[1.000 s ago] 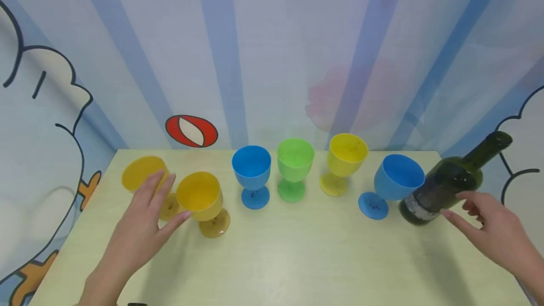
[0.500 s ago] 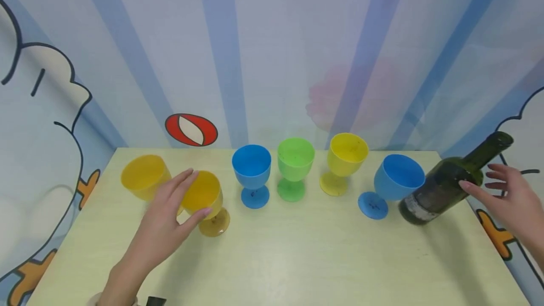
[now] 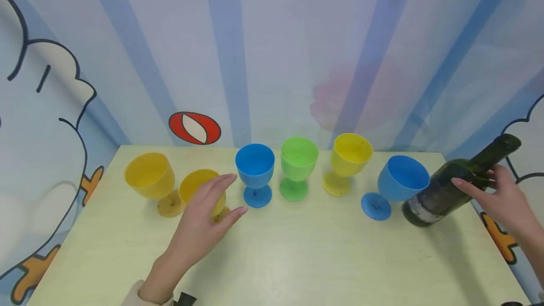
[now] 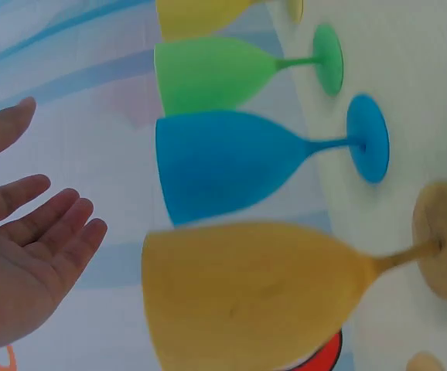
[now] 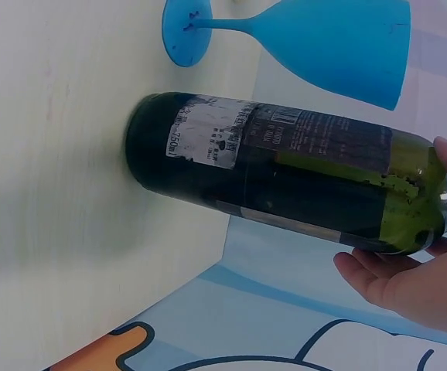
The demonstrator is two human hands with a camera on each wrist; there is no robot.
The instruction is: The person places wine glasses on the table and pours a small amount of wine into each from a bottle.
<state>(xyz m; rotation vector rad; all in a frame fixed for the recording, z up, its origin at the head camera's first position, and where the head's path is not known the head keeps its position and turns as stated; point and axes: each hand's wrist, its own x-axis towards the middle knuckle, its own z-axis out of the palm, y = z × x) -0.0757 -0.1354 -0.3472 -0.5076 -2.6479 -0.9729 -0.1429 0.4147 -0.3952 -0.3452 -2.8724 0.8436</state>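
Right hand (image 3: pixel 507 202): gripping the green bottle (image 3: pixel 452 185) round its shoulder; far fingers partly hidden, firmness hard to tell.
Green bottle: standing at the table's (image 3: pixel 297 254) right end, just beside the right blue goblet (image 3: pixel 401 181).
Left hand (image 3: pixel 197 223): hovering, fingers spread wide, near the inner orange goblet (image 4: pixel 247 297).
Goblet row: outer orange goblet (image 3: pixel 149 178), inner orange goblet, left blue goblet (image 3: pixel 255 169), green goblet (image 3: pixel 299 162), yellow goblet (image 3: pixel 350 157), right blue goblet, all standing upright.
Backdrop (image 3: pixel 280 51): hanging behind, striped blue.
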